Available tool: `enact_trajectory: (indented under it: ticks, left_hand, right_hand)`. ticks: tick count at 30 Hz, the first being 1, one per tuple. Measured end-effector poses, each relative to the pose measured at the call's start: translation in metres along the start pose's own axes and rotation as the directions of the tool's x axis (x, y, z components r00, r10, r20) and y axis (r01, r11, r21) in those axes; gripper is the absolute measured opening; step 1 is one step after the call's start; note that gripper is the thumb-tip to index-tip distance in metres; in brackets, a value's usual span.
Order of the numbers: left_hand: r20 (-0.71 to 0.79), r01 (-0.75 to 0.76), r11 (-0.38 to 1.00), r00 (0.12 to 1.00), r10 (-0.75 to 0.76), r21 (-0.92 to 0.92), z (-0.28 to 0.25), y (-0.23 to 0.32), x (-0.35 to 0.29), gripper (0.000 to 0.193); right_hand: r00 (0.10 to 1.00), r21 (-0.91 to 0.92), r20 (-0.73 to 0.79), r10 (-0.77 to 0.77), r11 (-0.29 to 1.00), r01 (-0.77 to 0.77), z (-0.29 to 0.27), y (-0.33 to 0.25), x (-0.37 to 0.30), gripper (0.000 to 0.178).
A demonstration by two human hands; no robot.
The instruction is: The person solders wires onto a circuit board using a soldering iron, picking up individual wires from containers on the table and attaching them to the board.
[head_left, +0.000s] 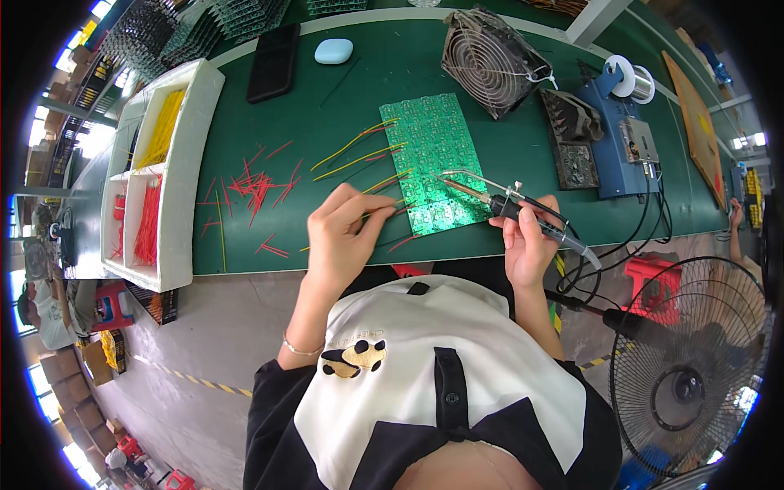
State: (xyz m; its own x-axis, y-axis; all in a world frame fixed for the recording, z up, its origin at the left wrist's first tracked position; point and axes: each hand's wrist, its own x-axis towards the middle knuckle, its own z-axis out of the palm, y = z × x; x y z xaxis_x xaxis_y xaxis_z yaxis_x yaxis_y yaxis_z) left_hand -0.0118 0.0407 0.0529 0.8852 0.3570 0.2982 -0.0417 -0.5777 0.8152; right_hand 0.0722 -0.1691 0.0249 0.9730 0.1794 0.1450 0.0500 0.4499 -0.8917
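A green circuit board panel (433, 155) lies on the green work table in front of me. Several yellow and red wires (353, 147) stick out from its left edge. My right hand (529, 245) grips a soldering iron (508, 209) with a curved metal feed tube fixed along it; the iron's tip points at the middle of the board. At the board's lower left edge, my left hand (345, 230) pinches a thin wire (398, 203) between thumb and fingers. Loose short red wires (257, 189) are scattered to the left of that hand.
A white foam box (204, 90) with yellow and red wires stands at the left. Behind lie a black phone (274, 64) and a light blue case (334, 51). A small fan (490, 65), a blue solder feeder (612, 151) and a black iron stand (574, 167) occupy the right.
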Motion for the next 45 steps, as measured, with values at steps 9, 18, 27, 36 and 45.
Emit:
enact_trajectory:
  ticks: [9,18,27,36,45]
  left_hand:
    - [-0.009,-0.079,0.997,0.997,0.079,-0.019,0.018,-0.012,0.001,0.014]
    - [-0.018,-0.087,0.996,0.996,0.086,-0.024,0.019,-0.012,0.001,0.013]
    - [-0.018,-0.115,0.993,0.993,0.115,-0.018,0.02,-0.014,0.0,0.015]
    - [-0.02,-0.109,0.994,0.994,0.108,-0.016,0.021,-0.016,-0.001,0.015]
    - [-0.017,-0.103,0.995,0.995,0.102,-0.016,0.02,-0.015,-0.001,0.016]
  right_hand:
    - [0.996,-0.128,0.08,0.035,0.991,-0.025,-0.006,0.002,-0.007,0.008]
    - [0.99,-0.22,0.136,0.032,0.975,-0.001,-0.004,0.0,-0.009,0.008]
    - [0.992,-0.15,0.124,-0.021,0.988,0.04,-0.007,0.005,-0.009,0.01]
    - [0.993,-0.187,0.119,0.002,0.982,0.021,-0.006,0.003,-0.01,0.01]
    - [0.993,-0.252,0.114,0.03,0.968,0.0,-0.004,0.0,-0.011,0.009]
